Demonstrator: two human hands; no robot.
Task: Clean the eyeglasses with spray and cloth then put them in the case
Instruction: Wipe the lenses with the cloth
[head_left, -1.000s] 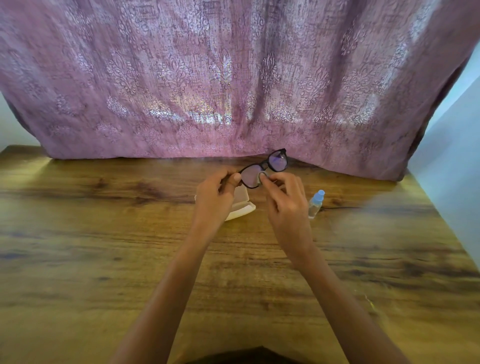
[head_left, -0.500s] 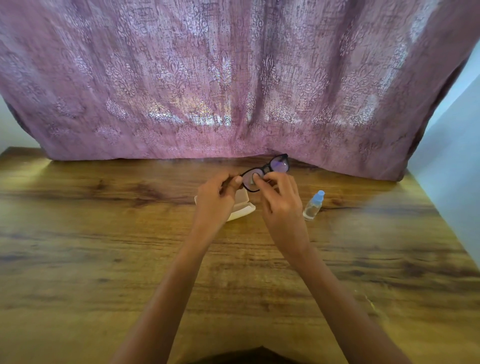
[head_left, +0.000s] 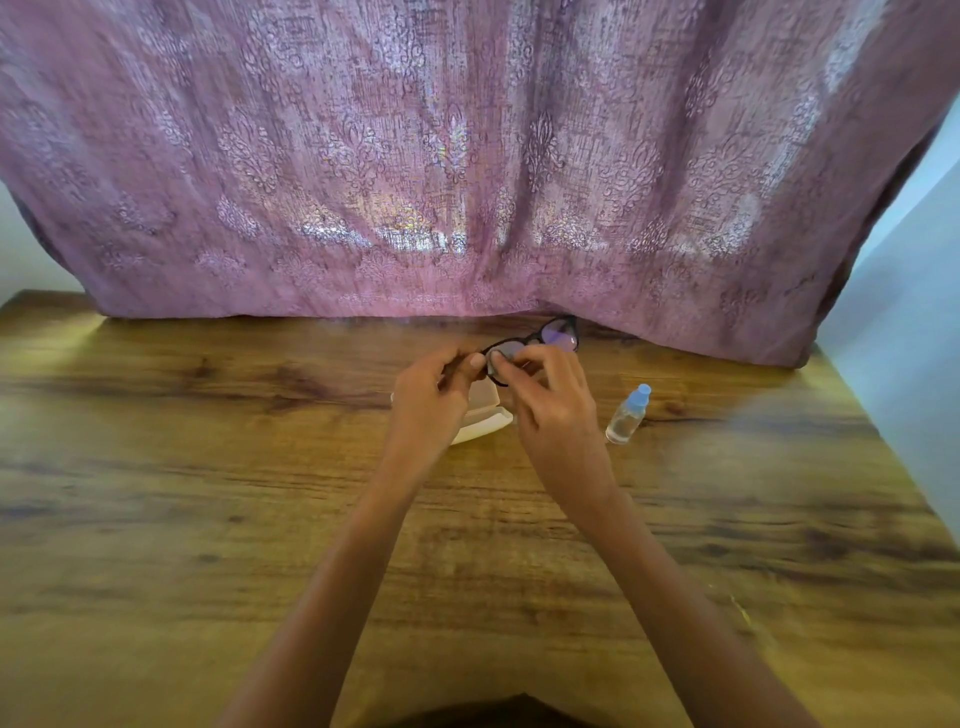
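Observation:
Black-framed eyeglasses (head_left: 558, 332) are held above the table between both hands. My left hand (head_left: 434, 397) pinches the left end of the frame. My right hand (head_left: 553, 410) has its fingers curled on the left lens, thumb on its near face; a bit of pale cloth seems to sit under the fingers, mostly hidden. The white case (head_left: 485, 415) lies open on the table just below and behind my hands, partly covered by them. A small clear spray bottle (head_left: 627, 415) with a blue cap stands to the right of my right hand.
A wooden table (head_left: 208, 493) stretches wide on both sides. A mauve patterned curtain (head_left: 467, 156) hangs down to the table's far edge. A pale wall (head_left: 914, 364) runs along the right side.
The eyeglasses and both hands have dropped slightly toward the case. My right fingers have shifted across the left lens.

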